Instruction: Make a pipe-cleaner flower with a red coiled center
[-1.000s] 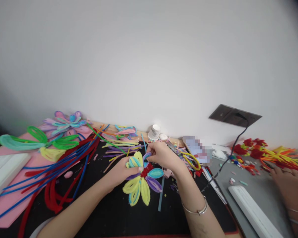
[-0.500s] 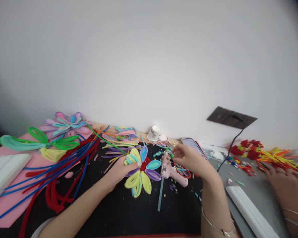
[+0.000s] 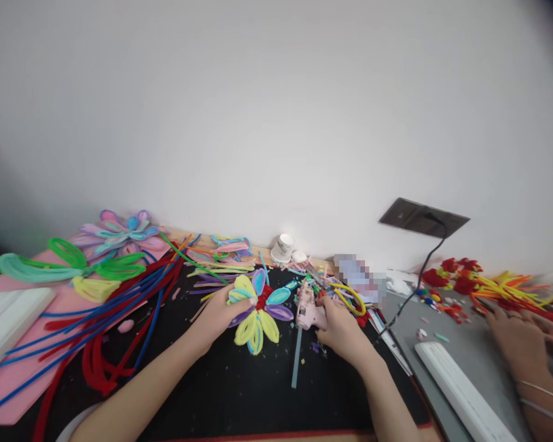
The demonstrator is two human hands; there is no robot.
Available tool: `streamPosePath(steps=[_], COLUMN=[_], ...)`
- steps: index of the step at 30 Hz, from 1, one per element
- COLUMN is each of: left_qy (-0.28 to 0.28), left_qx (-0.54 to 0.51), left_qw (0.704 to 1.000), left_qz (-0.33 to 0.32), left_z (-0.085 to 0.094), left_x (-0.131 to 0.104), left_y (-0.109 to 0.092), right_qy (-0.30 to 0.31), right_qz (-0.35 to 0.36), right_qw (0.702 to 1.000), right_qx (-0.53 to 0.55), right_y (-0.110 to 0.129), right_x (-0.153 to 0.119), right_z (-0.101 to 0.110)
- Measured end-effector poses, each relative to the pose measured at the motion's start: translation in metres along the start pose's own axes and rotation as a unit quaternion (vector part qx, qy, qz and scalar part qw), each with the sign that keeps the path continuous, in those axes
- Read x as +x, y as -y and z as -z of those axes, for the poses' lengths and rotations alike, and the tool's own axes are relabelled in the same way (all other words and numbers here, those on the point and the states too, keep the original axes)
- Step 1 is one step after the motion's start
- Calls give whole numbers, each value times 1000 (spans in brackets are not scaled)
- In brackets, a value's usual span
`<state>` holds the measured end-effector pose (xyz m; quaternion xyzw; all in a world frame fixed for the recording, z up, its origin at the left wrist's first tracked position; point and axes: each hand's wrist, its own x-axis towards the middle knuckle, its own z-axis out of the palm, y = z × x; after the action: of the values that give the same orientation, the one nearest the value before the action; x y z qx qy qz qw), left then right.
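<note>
Between the fingers of my left hand [image 3: 220,314] is a pipe-cleaner flower [image 3: 257,334] with yellow, blue and purple petals and a red centre. To its right, my right hand [image 3: 338,324] is wrapped round the handle of a pale pink glue gun [image 3: 309,310]. A flat bluish-grey glue stick [image 3: 297,357] sticks out of the gun toward me. The gun's nozzle end is among small coloured scraps and is hard to make out.
Red and blue pipe cleaners [image 3: 142,294] and a green-leaved piece [image 3: 120,266] lie left. A paper cup [image 3: 284,247] stands by the wall. A cable [image 3: 417,288] hangs right, near another person's hands [image 3: 518,337] and a white bar [image 3: 461,390].
My right hand has come down from above the scraps and closed round the glue gun's handle. The flower in my left hand has shifted slightly left and up.
</note>
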<state>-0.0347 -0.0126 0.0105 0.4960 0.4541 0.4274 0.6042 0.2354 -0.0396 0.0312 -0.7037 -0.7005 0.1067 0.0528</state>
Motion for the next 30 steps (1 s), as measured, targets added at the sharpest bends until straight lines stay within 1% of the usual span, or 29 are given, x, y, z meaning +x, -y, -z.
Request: streamPosePath(steps=[3, 6, 9, 11, 13, 16, 19, 21, 24, 27, 30], left_qy=[-2, -6, -3, 3, 9, 13, 19, 21, 27, 38, 30], left_qx=[-3, -2, -13, -25, -39, -49, -60, -66, -68, -66, -51], left_qw=[1000, 1000, 1000, 1000, 999, 998, 998, 997, 997, 997, 998], left_qz=[-1, 1, 7, 11, 14, 20, 19, 15, 10, 8, 17], left_z=[0, 0, -2, -3, -5, -8, -9, -10, -10, -11, -12], left_x=[0, 0, 0, -1, -2, -4, -5, -4, -3, -3, -4], left_y=[-1, 0, 1, 0, -2, -5, -4, -1, 2, 0, -3], right_qy=[-20, -62, -110, -117, -75, 19, 74, 90, 99, 109, 115], right_qz=[0, -24, -25, -23, -29, -22, -5, 2, 10, 5, -9], right_qw=[999, 993, 978, 965, 953, 924, 899, 891, 888, 882, 882], right_qx=[33, 95, 177, 232, 292, 381, 431, 445, 449, 459, 457], right_y=[-3, -5, -3, 2, 9, 22, 38, 47, 55, 58, 59], right_x=[-1, -3, -9, -15, -22, -29, -31, -30, -27, -24, -22], right_z=[3, 11, 23, 27, 27, 19, 9, 6, 5, 5, 5])
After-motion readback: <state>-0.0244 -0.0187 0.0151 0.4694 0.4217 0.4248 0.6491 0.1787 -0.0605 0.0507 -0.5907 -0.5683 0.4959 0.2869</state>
